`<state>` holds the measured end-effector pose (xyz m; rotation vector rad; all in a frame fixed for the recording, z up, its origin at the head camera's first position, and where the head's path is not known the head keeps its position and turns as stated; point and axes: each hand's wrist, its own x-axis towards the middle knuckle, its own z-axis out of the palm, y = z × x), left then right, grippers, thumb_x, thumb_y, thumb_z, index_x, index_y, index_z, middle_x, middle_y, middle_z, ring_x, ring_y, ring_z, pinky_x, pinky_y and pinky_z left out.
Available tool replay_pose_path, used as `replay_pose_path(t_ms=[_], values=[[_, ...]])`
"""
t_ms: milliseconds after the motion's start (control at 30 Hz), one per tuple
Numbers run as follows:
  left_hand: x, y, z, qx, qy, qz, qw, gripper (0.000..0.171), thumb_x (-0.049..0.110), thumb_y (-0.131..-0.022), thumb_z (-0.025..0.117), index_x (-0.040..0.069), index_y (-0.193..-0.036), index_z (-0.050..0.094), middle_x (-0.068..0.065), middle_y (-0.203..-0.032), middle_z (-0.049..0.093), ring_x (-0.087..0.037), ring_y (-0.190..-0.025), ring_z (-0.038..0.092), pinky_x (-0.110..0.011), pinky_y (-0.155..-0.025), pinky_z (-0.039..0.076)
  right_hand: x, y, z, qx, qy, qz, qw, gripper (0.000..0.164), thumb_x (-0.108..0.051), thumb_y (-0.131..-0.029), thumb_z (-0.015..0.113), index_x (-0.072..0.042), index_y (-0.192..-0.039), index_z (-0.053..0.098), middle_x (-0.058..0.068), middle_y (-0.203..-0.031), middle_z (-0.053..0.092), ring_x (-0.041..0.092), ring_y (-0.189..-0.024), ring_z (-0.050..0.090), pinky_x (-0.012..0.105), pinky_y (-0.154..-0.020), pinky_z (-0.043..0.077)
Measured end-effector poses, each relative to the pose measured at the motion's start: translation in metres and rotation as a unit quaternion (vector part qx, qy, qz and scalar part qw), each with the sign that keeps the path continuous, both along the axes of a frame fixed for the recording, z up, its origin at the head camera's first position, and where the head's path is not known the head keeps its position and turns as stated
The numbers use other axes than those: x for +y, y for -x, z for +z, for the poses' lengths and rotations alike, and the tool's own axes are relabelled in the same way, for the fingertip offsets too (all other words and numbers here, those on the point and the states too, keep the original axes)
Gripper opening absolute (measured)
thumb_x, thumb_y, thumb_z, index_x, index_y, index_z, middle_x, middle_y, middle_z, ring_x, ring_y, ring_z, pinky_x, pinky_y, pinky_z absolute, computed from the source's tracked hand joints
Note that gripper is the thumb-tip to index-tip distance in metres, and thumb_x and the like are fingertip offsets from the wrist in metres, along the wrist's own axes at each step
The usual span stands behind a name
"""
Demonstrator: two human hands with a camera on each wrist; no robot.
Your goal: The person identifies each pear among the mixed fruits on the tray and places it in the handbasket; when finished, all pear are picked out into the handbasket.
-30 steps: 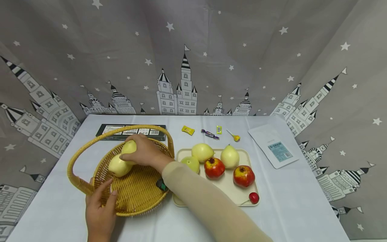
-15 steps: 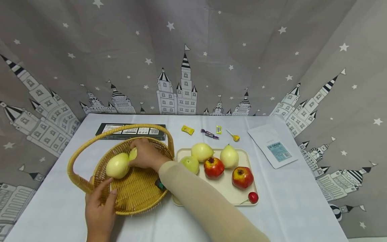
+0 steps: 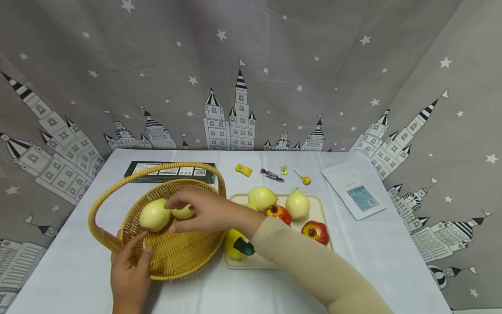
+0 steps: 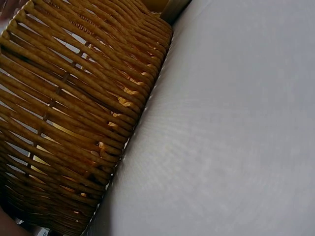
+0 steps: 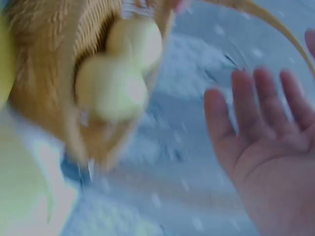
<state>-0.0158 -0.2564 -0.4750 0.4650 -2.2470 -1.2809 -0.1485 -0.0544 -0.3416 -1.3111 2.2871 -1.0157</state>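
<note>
A brown wicker basket (image 3: 184, 257) with a tall arched handle stands at the left of the table. My left hand (image 3: 131, 270) holds its near-left rim; in the left wrist view the woven wall (image 4: 78, 98) hides most of that hand. Inside lie two pale yellow pears: one pear (image 3: 154, 215) at the left, another pear (image 3: 183, 212) partly behind my right hand (image 3: 208, 211). That hand is over the basket, holding nothing, fingers spread in the right wrist view. Both pears (image 5: 110, 88) show there, blurred.
A cream tray (image 3: 266, 262) at right bears pale pears (image 3: 298, 204), pomegranates (image 3: 316, 232) and a yellow fruit (image 3: 233, 245), partly behind my sleeve. Behind are wrapped candies (image 3: 244, 169), a lollipop (image 3: 304, 178), a dark box (image 3: 172, 173) and a white pouch (image 3: 354, 192).
My right hand has let go of the second pear inside the basket and drawn back to the right. My left hand keeps its hold on the rim.
</note>
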Motion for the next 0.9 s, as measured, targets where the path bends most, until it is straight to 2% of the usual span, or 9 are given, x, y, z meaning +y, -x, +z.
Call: replay_pose_path(t_ms=[100,167,233,333,467,567,633,767,900], values=[[0.001,0.002,-0.001,0.0,0.001,0.0,1.0,0.035,0.011,-0.09,0.065,0.015,-0.125,0.065,-0.002,-0.152,0.038,-0.009,-0.142,0.018,-0.031,-0.114,0.013,0.055,-0.006,0.009,0.024,0.066,0.058,0.996,0.04,-0.033,-0.089,0.07,-0.016,-0.124,0.058,-0.008,-0.121,0.058,-0.001,-0.11,0.05,0.018,-0.095,0.041],[0.001,0.002,-0.001,-0.003,0.001,0.004,1.0,0.036,0.011,-0.09,0.065,0.016,-0.125,0.065,-0.002,-0.149,0.041,-0.009,-0.142,0.018,-0.03,-0.113,0.013,0.094,-0.004,0.009,0.056,0.111,0.034,0.992,0.033,-0.027,-0.089,0.071,-0.016,-0.119,0.061,-0.007,-0.117,0.061,0.003,-0.107,0.053,0.023,-0.095,0.043],[0.001,0.002,0.0,-0.012,-0.001,0.007,0.9999,0.036,0.011,-0.09,0.065,0.016,-0.126,0.065,-0.003,-0.149,0.042,-0.008,-0.142,0.018,-0.031,-0.113,0.013,0.132,0.002,0.004,0.071,0.152,-0.023,0.986,0.03,-0.021,-0.088,0.071,-0.014,-0.116,0.063,-0.004,-0.114,0.062,0.01,-0.106,0.056,0.028,-0.094,0.045],[0.002,0.001,0.002,-0.031,-0.008,0.012,0.9994,0.036,0.014,-0.092,0.064,0.017,-0.127,0.064,-0.001,-0.152,0.038,-0.008,-0.143,0.014,-0.035,-0.114,0.013,0.183,0.019,-0.016,0.037,0.203,-0.144,0.968,0.027,-0.011,-0.087,0.072,-0.008,-0.113,0.063,0.004,-0.111,0.063,0.023,-0.105,0.059,0.038,-0.094,0.047],[0.003,-0.001,0.003,-0.045,-0.015,0.017,0.9987,0.036,0.015,-0.093,0.063,0.016,-0.129,0.063,0.0,-0.155,0.032,-0.009,-0.143,0.012,-0.038,-0.115,0.011,0.228,0.042,-0.052,-0.048,0.182,-0.304,0.934,0.035,-0.018,-0.088,0.072,-0.01,-0.12,0.06,0.006,-0.12,0.06,0.025,-0.114,0.055,0.042,-0.098,0.045],[0.002,-0.001,0.003,-0.041,-0.017,0.016,0.9989,0.036,0.014,-0.093,0.062,0.016,-0.129,0.062,-0.001,-0.154,0.034,-0.01,-0.143,0.013,-0.036,-0.115,0.01,0.249,0.052,-0.075,-0.099,0.134,-0.371,0.913,0.043,-0.025,-0.087,0.073,-0.013,-0.126,0.057,0.009,-0.127,0.057,0.024,-0.12,0.051,0.043,-0.101,0.042],[0.003,0.0,0.003,-0.038,-0.019,0.015,0.999,0.036,0.013,-0.093,0.062,0.015,-0.129,0.063,-0.002,-0.151,0.038,-0.01,-0.143,0.014,-0.036,-0.114,0.01,0.257,0.056,-0.086,-0.122,0.108,-0.377,0.912,0.047,-0.026,-0.087,0.073,-0.012,-0.128,0.056,0.012,-0.132,0.055,0.027,-0.124,0.049,0.046,-0.102,0.04],[0.004,0.0,0.003,-0.038,-0.023,0.016,0.9989,0.036,0.013,-0.093,0.062,0.016,-0.129,0.063,0.0,-0.151,0.038,-0.008,-0.143,0.014,-0.036,-0.114,0.011,0.266,0.055,-0.101,-0.171,0.062,-0.337,0.924,0.058,-0.034,-0.087,0.072,-0.015,-0.137,0.051,0.009,-0.141,0.049,0.033,-0.13,0.044,0.053,-0.104,0.036],[0.003,0.0,0.002,-0.039,-0.022,0.018,0.9988,0.036,0.013,-0.093,0.062,0.017,-0.129,0.063,0.002,-0.152,0.038,-0.008,-0.143,0.014,-0.035,-0.114,0.011,0.266,0.05,-0.107,-0.195,0.022,-0.301,0.933,0.065,-0.043,-0.086,0.07,-0.023,-0.143,0.047,0.003,-0.145,0.044,0.037,-0.132,0.04,0.058,-0.102,0.035]])
